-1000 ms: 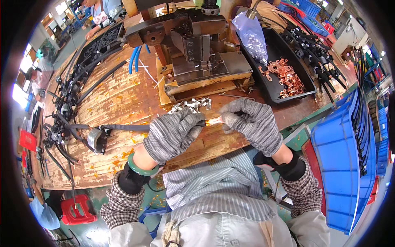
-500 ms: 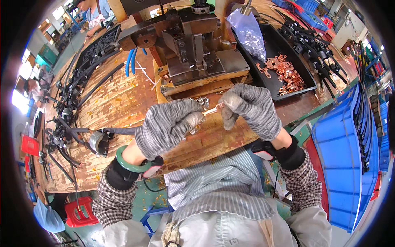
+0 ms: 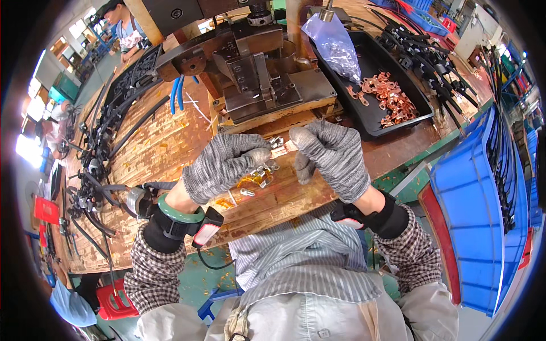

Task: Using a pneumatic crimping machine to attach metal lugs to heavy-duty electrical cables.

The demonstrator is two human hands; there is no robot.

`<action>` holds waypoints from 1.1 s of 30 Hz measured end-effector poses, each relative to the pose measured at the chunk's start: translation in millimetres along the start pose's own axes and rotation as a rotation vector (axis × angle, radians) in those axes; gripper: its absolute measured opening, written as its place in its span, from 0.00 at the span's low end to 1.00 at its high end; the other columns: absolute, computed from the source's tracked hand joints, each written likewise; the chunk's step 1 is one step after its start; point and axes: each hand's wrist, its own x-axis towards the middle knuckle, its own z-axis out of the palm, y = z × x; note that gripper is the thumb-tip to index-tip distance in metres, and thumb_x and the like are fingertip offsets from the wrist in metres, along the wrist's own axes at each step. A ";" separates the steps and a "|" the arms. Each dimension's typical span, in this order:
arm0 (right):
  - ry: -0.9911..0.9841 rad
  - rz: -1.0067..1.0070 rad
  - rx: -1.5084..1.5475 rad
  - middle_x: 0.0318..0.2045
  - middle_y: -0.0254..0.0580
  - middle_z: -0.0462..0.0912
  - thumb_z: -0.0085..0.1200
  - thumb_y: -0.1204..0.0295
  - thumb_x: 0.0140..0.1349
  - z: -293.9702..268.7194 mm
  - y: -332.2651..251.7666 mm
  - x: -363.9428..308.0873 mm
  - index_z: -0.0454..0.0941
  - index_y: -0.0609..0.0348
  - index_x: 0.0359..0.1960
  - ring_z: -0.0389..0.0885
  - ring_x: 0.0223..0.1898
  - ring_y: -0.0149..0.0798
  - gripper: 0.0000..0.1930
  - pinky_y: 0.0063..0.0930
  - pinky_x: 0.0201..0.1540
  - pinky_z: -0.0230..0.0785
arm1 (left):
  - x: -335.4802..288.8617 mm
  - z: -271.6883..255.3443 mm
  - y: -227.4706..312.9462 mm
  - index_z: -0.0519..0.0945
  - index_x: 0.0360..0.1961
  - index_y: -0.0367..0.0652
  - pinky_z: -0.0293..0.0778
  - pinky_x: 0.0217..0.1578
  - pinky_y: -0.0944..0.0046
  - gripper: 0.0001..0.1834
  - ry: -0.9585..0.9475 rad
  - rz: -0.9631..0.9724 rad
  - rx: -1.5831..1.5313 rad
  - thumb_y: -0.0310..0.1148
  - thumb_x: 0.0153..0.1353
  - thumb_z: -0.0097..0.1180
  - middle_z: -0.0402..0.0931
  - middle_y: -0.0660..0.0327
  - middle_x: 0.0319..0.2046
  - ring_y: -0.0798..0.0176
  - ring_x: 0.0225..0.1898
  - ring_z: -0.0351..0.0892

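Observation:
My left hand (image 3: 227, 165), in a grey knitted glove, is closed in a pinch on one end of a small flat copper-coloured piece (image 3: 281, 150). My right hand (image 3: 334, 158), gloved the same way, has its fingertips closed at the piece's other end. Much of the piece is hidden by the fingers, so its exact kind does not show. Several small shiny metal fittings (image 3: 263, 175) lie on the wooden bench (image 3: 284, 196) just below the hands, and a few more show behind the piece. A dark metal press (image 3: 259, 85) stands right beyond both hands.
A black tray (image 3: 372, 129) at the right holds copper lugs (image 3: 392, 102) and a clear plastic bag (image 3: 335, 48) of metal parts. Black cables (image 3: 94, 153) crowd the bench's left side. A blue bin (image 3: 469, 210) stands at right. Another person (image 3: 128, 28) sits far left.
Both hands have shifted slightly left, still around the copper-coloured piece. More of the metal fittings under my left hand are now uncovered. The whole view has also moved a little.

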 end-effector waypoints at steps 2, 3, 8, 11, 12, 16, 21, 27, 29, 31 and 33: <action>0.002 -0.047 0.021 0.14 0.34 0.74 0.50 0.69 0.60 1.7 5.1 -2.0 0.74 0.63 0.24 0.71 0.15 0.23 0.10 0.18 0.17 0.64 | -0.7 -2.9 1.4 0.76 0.34 0.34 0.66 0.29 0.65 0.14 -0.004 -0.024 0.015 0.37 0.58 0.50 0.73 0.57 0.24 0.63 0.26 0.70; 0.003 -0.091 0.039 0.15 0.33 0.74 0.50 0.69 0.60 2.8 7.3 -3.7 0.74 0.63 0.25 0.71 0.15 0.23 0.10 0.18 0.17 0.65 | -0.8 -4.2 1.9 0.75 0.34 0.34 0.66 0.30 0.67 0.13 -0.024 -0.024 0.025 0.36 0.59 0.49 0.73 0.59 0.24 0.66 0.27 0.69; 0.032 -0.462 -0.551 0.17 0.41 0.75 0.51 0.71 0.57 -0.7 17.8 -1.2 0.76 0.62 0.30 0.74 0.16 0.33 0.07 0.24 0.22 0.66 | 0.2 -1.1 -0.8 0.75 0.33 0.35 0.67 0.32 0.68 0.11 -0.037 -0.043 0.059 0.34 0.59 0.49 0.73 0.60 0.24 0.69 0.28 0.69; -0.022 -0.254 -0.433 0.16 0.39 0.75 0.51 0.70 0.57 -1.0 6.9 -2.0 0.76 0.63 0.29 0.74 0.16 0.31 0.08 0.23 0.22 0.65 | 0.3 3.3 -5.2 0.75 0.36 0.35 0.68 0.31 0.67 0.11 -0.029 -0.052 0.094 0.34 0.58 0.50 0.74 0.59 0.25 0.68 0.27 0.70; -0.022 -0.253 -0.430 0.16 0.39 0.75 0.51 0.70 0.57 -1.7 7.5 -1.9 0.76 0.63 0.29 0.74 0.16 0.31 0.08 0.23 0.22 0.65 | -0.2 3.5 -7.5 0.75 0.37 0.36 0.68 0.31 0.67 0.12 -0.046 -0.046 0.108 0.34 0.58 0.50 0.74 0.58 0.26 0.68 0.27 0.70; -0.056 -0.142 -0.349 0.15 0.36 0.74 0.51 0.69 0.58 -5.2 5.2 0.0 0.76 0.63 0.27 0.73 0.16 0.26 0.09 0.21 0.19 0.64 | -3.4 7.5 -6.6 0.75 0.41 0.37 0.69 0.34 0.65 0.14 -0.028 -0.065 0.116 0.35 0.57 0.51 0.76 0.56 0.30 0.63 0.30 0.74; -0.107 -0.079 -0.333 0.15 0.34 0.75 0.49 0.67 0.59 -10.8 6.9 0.0 0.76 0.63 0.28 0.72 0.17 0.23 0.10 0.18 0.18 0.65 | -17.0 26.0 -21.8 0.75 0.43 0.38 0.71 0.37 0.65 0.15 0.126 0.077 0.223 0.34 0.56 0.54 0.76 0.55 0.36 0.59 0.36 0.77; -0.162 -0.110 -0.329 0.17 0.34 0.75 0.49 0.68 0.60 -18.5 14.1 1.2 0.76 0.62 0.29 0.73 0.18 0.24 0.10 0.19 0.21 0.67 | -21.7 36.5 -22.0 0.77 0.38 0.46 0.71 0.28 0.59 0.12 0.268 0.081 0.683 0.38 0.53 0.55 0.75 0.58 0.32 0.52 0.29 0.76; -0.175 -0.224 -0.464 0.16 0.36 0.75 0.49 0.68 0.59 -18.6 15.7 1.6 0.77 0.60 0.29 0.74 0.18 0.26 0.09 0.20 0.22 0.67 | -20.6 35.8 -25.9 0.78 0.35 0.45 0.70 0.26 0.59 0.10 0.340 0.181 0.614 0.37 0.53 0.54 0.75 0.58 0.29 0.52 0.26 0.75; -0.148 -0.318 -0.671 0.15 0.36 0.74 0.50 0.67 0.59 -15.5 17.0 -1.0 0.77 0.59 0.29 0.74 0.18 0.27 0.09 0.21 0.22 0.67 | -19.4 34.1 -31.0 0.78 0.34 0.45 0.71 0.26 0.59 0.10 0.313 0.139 0.518 0.37 0.54 0.53 0.75 0.56 0.26 0.52 0.27 0.75; -0.136 -0.422 -0.756 0.15 0.36 0.75 0.50 0.66 0.59 -18.1 27.7 -1.7 0.77 0.58 0.29 0.74 0.18 0.27 0.09 0.20 0.22 0.67 | -15.5 35.6 -29.8 0.78 0.32 0.44 0.70 0.27 0.59 0.09 0.308 0.150 0.476 0.36 0.54 0.53 0.74 0.54 0.24 0.51 0.27 0.75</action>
